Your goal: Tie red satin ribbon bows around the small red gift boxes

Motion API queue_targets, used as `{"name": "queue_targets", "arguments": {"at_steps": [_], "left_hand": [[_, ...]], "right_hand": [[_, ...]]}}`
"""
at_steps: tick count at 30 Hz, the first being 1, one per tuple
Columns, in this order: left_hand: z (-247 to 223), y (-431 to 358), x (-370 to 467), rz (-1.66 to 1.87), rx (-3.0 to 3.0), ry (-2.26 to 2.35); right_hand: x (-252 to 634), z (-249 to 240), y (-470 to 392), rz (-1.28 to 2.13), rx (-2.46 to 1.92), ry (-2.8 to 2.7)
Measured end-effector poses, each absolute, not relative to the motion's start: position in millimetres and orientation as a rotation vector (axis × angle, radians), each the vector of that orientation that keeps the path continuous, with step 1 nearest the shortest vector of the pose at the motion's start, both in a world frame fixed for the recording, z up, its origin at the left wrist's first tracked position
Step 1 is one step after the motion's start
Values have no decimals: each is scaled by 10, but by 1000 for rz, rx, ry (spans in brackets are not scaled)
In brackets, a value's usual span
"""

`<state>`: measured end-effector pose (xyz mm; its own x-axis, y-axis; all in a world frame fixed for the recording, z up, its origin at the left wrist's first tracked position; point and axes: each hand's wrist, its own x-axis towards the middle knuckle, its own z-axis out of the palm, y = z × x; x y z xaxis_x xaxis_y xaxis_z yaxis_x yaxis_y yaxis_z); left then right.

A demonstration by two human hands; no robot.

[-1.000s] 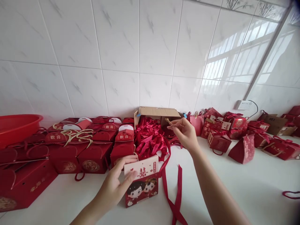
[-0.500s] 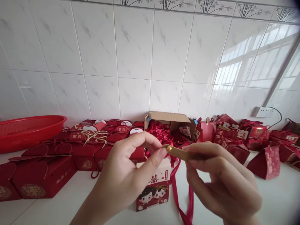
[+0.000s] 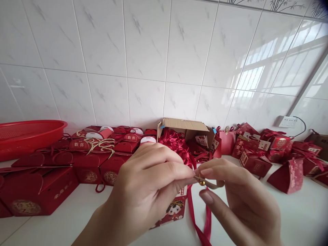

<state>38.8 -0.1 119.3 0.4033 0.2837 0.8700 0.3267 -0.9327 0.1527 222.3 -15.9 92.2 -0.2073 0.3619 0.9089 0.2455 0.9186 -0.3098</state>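
Observation:
A short tan-gold strap (image 3: 214, 185) with a round gold stud (image 3: 202, 183) is held up between my hands, bent in a curve. My left hand (image 3: 153, 181) pinches the stud end between thumb and fingers. My right hand (image 3: 246, 201) has its bent fingers against the other end, its thumb lower and apart from the stud. Behind and below my hands stands a small red and white box (image 3: 176, 208) with cartoon figures, partly hidden by my left hand. A dark red ribbon (image 3: 193, 218) hangs beside it on the white counter.
Rows of red gift boxes (image 3: 87, 167) fill the left, before a red plastic basin (image 3: 30, 136). A cardboard box (image 3: 186, 124) at the back holds red ribbons. More red boxes and bags (image 3: 256, 164) crowd the right, below a wall socket (image 3: 287, 121).
The strap, stretched nearly straight before, is now bent and lower. Both hands have moved slightly right and down, closer together. The right thumb has come away from the strap's underside. The view has tilted slightly.

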Motion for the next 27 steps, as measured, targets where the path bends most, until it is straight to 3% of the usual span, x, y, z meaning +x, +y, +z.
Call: {"name": "queue_targets", "arguments": {"at_steps": [11, 16, 22, 27], "left_hand": [[1283, -86, 307, -1480, -2898, -644], [1293, -67, 312, -1502, -2877, -673], [1292, -39, 292, -1375, -2988, -498], [1282, -28, 255, -1175, -3103, -621]], "right_hand": [[2273, 928, -126, 97, -339, -1852], [2267, 947, -117, 260, -267, -1899], [2259, 967, -77, 503, -176, -1906], [2294, 939, -27, 541, -217, -1998]]}}
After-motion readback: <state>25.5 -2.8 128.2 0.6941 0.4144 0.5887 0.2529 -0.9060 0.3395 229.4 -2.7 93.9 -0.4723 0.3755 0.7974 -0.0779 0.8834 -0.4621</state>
